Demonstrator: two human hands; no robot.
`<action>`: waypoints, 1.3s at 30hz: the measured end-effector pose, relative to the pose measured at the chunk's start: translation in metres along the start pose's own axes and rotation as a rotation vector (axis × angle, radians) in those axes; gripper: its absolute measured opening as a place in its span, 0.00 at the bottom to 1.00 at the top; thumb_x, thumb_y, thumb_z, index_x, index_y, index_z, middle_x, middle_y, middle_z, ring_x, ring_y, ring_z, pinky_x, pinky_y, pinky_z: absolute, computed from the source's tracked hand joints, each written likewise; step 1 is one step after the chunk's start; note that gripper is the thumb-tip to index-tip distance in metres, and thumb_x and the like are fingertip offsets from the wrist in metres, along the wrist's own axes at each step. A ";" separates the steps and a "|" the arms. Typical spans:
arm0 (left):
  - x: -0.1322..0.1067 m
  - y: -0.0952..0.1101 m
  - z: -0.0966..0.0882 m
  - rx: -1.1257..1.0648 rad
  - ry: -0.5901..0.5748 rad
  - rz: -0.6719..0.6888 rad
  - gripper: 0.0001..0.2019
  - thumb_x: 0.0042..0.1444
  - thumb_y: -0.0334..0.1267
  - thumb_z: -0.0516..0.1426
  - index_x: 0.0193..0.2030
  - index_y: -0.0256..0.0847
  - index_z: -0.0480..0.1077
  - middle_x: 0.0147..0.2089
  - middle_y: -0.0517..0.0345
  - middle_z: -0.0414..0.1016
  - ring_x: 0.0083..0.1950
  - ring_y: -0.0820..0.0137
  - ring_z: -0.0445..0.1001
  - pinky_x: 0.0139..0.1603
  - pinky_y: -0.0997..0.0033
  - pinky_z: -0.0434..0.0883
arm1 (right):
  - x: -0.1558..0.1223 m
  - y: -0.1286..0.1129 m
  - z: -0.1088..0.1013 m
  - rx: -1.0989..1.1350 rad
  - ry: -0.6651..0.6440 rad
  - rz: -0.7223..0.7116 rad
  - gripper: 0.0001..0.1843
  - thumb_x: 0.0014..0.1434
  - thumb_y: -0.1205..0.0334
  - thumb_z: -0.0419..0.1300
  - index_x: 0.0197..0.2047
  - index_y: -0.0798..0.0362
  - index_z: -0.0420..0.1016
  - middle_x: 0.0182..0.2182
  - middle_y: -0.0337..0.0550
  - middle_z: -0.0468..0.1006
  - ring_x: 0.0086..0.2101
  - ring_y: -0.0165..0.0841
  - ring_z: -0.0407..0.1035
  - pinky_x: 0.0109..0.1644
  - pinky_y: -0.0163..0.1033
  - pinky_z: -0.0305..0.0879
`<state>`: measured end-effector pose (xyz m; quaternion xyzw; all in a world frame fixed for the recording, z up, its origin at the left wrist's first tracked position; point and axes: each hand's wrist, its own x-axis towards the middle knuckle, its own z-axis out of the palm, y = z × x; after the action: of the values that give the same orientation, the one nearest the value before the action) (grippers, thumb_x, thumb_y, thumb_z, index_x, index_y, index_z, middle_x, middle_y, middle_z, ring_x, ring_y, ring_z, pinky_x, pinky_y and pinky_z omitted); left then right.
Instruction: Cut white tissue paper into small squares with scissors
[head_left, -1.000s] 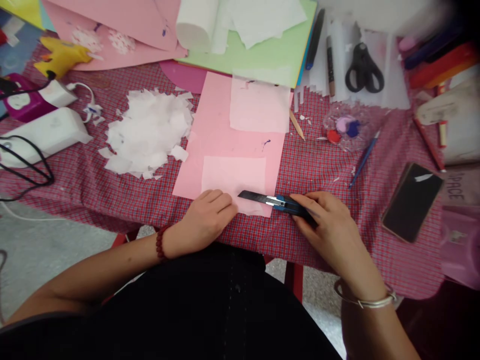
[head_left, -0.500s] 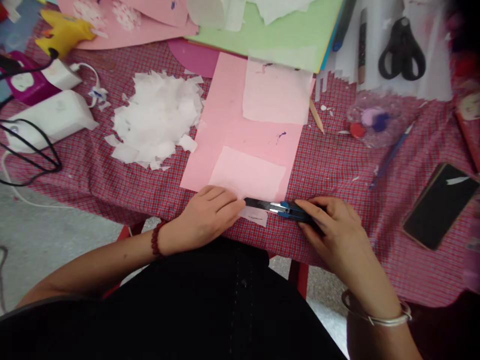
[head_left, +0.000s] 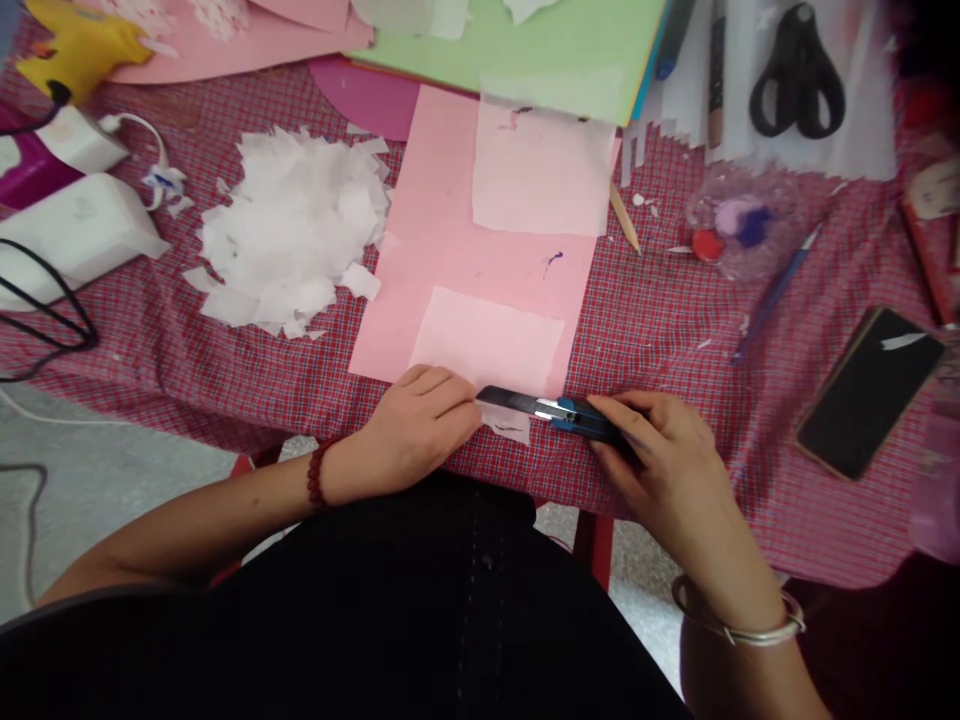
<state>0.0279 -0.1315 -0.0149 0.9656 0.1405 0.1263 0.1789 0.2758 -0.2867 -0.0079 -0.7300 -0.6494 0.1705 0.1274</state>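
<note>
My right hand (head_left: 667,460) is wrapped round a blue and black utility knife (head_left: 585,418), its long dark blade pointing left. The blade lies across the lower part of a thin white paper (head_left: 491,335); a small flap of it with dark marks shows below the blade. My left hand (head_left: 416,425) is closed, fingers together, gripping the paper's near edge beside the blade tip. Its fingertips are partly hidden. Beneath lies a pink sheet (head_left: 442,220), and a second thin white paper (head_left: 544,185) rests on its upper part.
Left of the pink sheet is a heap of cut white paper pieces (head_left: 289,230). Further left are a yellow glue gun (head_left: 82,55) and a white power adapter (head_left: 82,235) with cables. Black scissors (head_left: 799,80), a paintbrush (head_left: 776,290) and a phone (head_left: 870,390) lie to the right.
The whole view has shifted slightly, so the table items appear a little further left and up. The knife and both hands keep nearly the same places on the paper.
</note>
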 end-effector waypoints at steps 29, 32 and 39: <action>0.084 -0.034 -0.025 -0.179 -0.492 -0.184 0.07 0.50 0.29 0.54 0.24 0.39 0.70 0.22 0.61 0.71 0.22 0.75 0.62 0.26 0.71 0.53 | 0.007 0.011 -0.011 0.015 -0.008 -0.095 0.16 0.63 0.65 0.58 0.54 0.56 0.69 0.46 0.56 0.74 0.47 0.50 0.69 0.50 0.57 0.68; 0.085 -0.034 -0.027 -0.213 -0.536 -0.219 0.06 0.50 0.30 0.54 0.25 0.38 0.71 0.23 0.60 0.72 0.23 0.75 0.64 0.28 0.70 0.55 | 0.005 0.013 -0.012 0.031 -0.008 -0.104 0.16 0.63 0.65 0.58 0.54 0.55 0.70 0.46 0.55 0.74 0.46 0.49 0.69 0.50 0.56 0.69; 0.089 -0.035 -0.033 -0.204 -0.592 -0.217 0.06 0.51 0.31 0.53 0.28 0.38 0.71 0.25 0.59 0.73 0.25 0.74 0.65 0.29 0.71 0.54 | 0.002 0.014 -0.012 0.041 0.003 -0.112 0.16 0.63 0.66 0.59 0.55 0.54 0.69 0.46 0.54 0.74 0.46 0.48 0.69 0.51 0.56 0.69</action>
<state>0.0929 -0.0616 0.0188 0.9169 0.1710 -0.1664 0.3200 0.2943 -0.2858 -0.0026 -0.6902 -0.6853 0.1751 0.1527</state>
